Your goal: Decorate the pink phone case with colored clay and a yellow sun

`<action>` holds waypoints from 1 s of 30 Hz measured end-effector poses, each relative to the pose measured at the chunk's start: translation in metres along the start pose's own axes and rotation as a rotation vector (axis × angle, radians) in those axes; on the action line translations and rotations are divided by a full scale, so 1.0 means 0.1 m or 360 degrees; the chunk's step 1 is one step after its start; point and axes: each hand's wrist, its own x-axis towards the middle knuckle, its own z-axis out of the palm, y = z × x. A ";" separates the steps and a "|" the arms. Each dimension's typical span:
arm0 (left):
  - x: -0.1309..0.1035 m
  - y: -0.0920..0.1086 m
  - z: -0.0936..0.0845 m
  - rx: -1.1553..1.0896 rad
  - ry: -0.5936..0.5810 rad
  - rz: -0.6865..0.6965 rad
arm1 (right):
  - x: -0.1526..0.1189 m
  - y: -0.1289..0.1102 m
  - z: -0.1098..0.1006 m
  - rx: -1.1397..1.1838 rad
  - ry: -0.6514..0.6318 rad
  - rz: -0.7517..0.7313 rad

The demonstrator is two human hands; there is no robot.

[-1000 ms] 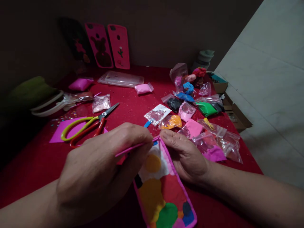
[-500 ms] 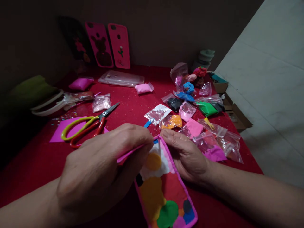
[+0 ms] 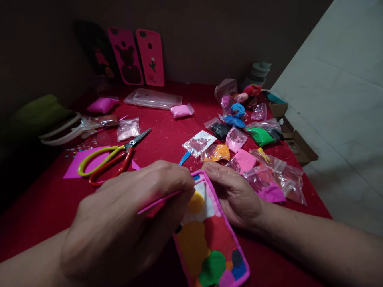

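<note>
A phone case [image 3: 220,235] covered in coloured clay patches, with a pink clay border, lies tilted below my hands. My right hand [image 3: 233,191] grips its upper right edge, thumb on the border. Pinched in the fingers of my left hand [image 3: 134,215] is a thin pink stick [image 3: 158,202], its tip at the white clay near the top corner, beside the blue patch around the camera cutout. My left fingers hide the case's upper left edge.
Yellow-and-red scissors [image 3: 122,157] lie on a pink sheet [image 3: 80,165] at left. Several clay bags, including an orange one [image 3: 220,152] and a green one [image 3: 261,136], spread to the right. Decorated cases [image 3: 151,57] lean against the wall. Clear cases [image 3: 152,99] lie before them.
My left hand has shifted slightly down and left, and the stick's tip has moved from the border's top corner to just inside it. My right hand keeps its grip.
</note>
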 end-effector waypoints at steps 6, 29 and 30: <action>0.03 0.00 0.01 -0.0017 -0.0058 0.0030 | 0.00 0.01 0.00 -0.0018 -0.0012 -0.0016; 0.07 0.02 0.03 0.0085 -0.0047 0.0133 | 0.00 0.01 -0.02 -0.0044 -0.0014 -0.0026; 0.07 0.02 0.02 0.0083 -0.0052 0.0138 | 0.00 0.01 -0.02 -0.0046 -0.0022 -0.0024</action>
